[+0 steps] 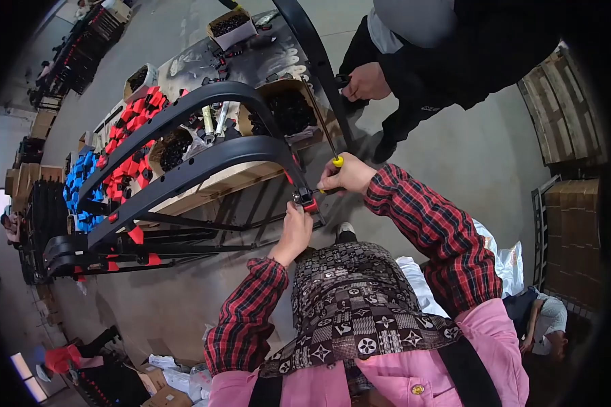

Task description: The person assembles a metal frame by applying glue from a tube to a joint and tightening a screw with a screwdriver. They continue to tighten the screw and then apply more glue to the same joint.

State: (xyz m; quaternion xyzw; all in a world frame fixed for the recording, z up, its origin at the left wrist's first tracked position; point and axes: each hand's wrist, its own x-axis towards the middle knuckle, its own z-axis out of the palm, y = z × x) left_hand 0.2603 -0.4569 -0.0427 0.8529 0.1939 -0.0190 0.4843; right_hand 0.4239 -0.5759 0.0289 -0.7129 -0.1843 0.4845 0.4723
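Between my hands is the lower end of a black curved metal frame (pixel 251 150), fitted with a small red-and-black piece (pixel 309 205). My left hand (pixel 296 229) is closed around that red-and-black piece, its fingers partly hidden. My right hand (pixel 352 175) is closed on a long-shafted screwdriver (pixel 337 161) with a yellow part by the hand; its thin shaft points away from me, toward the table. A small dark piece also shows at the fingertips of my right hand, close to the frame end, but I cannot make out what it is.
Beyond the frame, a worktable (pixel 190 68) carries red parts (pixel 139 112), blue parts (pixel 81 183) and boxes of black pieces (pixel 288 112). A co-worker's hand (pixel 370 81) is near the frame's far upright. Wooden pallets (pixel 567 108) and stacked cartons (pixel 574 224) stand at right.
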